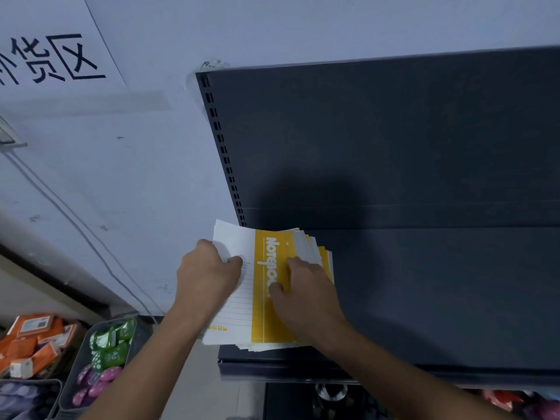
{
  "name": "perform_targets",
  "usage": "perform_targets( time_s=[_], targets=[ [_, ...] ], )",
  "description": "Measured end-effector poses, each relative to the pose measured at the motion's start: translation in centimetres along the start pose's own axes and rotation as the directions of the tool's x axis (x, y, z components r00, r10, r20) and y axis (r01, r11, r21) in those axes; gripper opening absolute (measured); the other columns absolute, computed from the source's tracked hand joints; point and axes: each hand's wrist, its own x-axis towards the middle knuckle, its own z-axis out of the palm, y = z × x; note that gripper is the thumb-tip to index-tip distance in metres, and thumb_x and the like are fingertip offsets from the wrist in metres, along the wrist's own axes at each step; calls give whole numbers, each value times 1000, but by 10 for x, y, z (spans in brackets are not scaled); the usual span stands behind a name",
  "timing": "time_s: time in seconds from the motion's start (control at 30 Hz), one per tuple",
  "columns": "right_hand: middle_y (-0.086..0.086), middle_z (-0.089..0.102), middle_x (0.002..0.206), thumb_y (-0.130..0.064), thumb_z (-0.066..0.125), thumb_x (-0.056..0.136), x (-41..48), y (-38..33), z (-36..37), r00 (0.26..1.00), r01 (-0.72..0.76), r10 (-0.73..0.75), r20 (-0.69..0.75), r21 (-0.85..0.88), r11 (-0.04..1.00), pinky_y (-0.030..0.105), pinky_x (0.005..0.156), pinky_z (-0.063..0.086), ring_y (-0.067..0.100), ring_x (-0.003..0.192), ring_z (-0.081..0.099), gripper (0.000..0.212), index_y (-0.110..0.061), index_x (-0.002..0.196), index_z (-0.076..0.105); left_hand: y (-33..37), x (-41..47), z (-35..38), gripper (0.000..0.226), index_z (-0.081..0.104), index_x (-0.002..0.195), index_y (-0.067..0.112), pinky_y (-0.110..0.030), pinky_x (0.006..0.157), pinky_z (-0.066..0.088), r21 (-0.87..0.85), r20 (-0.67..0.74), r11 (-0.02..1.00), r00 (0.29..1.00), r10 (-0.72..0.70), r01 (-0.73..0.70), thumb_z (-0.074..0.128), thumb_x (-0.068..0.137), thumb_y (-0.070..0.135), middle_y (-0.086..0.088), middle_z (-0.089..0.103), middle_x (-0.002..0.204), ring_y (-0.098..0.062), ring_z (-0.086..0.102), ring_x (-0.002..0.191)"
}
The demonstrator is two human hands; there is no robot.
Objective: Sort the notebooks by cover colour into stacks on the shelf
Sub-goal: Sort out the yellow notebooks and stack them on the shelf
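Sorting barely begun: one fanned yellow-and-white paper notebook stack [258, 313] sits at left end of dark grey metal shelf [424, 298]; my left hand [206, 274] clamps its left edge, right hand [303, 291] grips its right side, fingers curled.

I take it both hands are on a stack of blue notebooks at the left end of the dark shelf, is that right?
Not quite. The notebooks are yellow and white, not blue. The head view shows the left hand and the right hand on that stack at the left end of the dark shelf.
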Motion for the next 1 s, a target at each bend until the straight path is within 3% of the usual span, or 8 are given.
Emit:
perform_targets(
  time_s=[0.1,0.17,0.3,0.53,0.7,0.83,0.93,1.0],
  targets=[
    [-3,61,101,-31,47,95,-4,-3,4,999,48,-48,3,-78,996,35,100,43,18,96,54,14,-19,101,51,1,-4,-2,29,54,104,6,-31,63,35,25,-43,999,999,24,-23,63,90,30,-5,57,91,-23,50,80],
    [0,61,115,-30,44,97,-6,-6,7,997,75,-72,30,-132,988,35,121,23,20,112,54,28,-16,120,52,3,-9,-3,22,52,98,6,-31,66,34,103,-94,991,991,99,-89,60,91,26,-5,51,88,-21,45,78],
    [8,51,137,-31,38,100,-10,-8,13,990,140,-130,54,-244,960,33,126,0,25,132,44,49,-8,143,38,10,-17,-3,17,53,99,5,-28,64,34,250,-166,947,955,245,-200,57,93,21,-5,44,86,-18,43,75],
    [5,49,138,-34,35,103,-11,-7,14,993,116,-107,56,-180,977,34,123,17,29,139,37,44,-13,142,40,10,-1,-14,20,54,98,7,-28,54,35,-71,160,997,987,12,-1,53,95,27,-5,60,91,-14,54,74],
    [-2,47,143,-34,40,103,-13,-9,7,994,107,-106,27,-24,994,31,116,28,24,139,36,39,-19,139,43,5,-5,-18,23,49,104,4,-28,53,31,-106,119,994,993,-7,20,50,98,26,-1,50,87,-11,47,72],
    [-10,44,141,-36,45,102,-8,-12,6,996,88,-85,-27,118,989,22,94,44,8,114,51,39,-25,140,43,-1,0,-25,28,48,107,5,-30,56,32,-186,124,981,992,-30,53,52,96,30,-5,54,95,-18,51,78],
    [-10,46,138,-33,55,99,-1,-17,3,1000,-29,30,3,335,942,15,85,41,3,106,49,43,-30,140,43,-1,1,-30,27,48,104,5,-30,56,33,-278,145,957,988,-42,82,54,96,30,-2,53,89,-14,50,73],
    [-9,53,131,-33,61,95,5,-21,-5,975,-223,195,109,544,809,27,89,47,9,108,55,52,-33,142,38,-1,1,-29,24,51,105,7,-31,59,36,-355,178,927,982,-58,119,57,95,29,-4,57,93,-16,54,77]
  ],
)
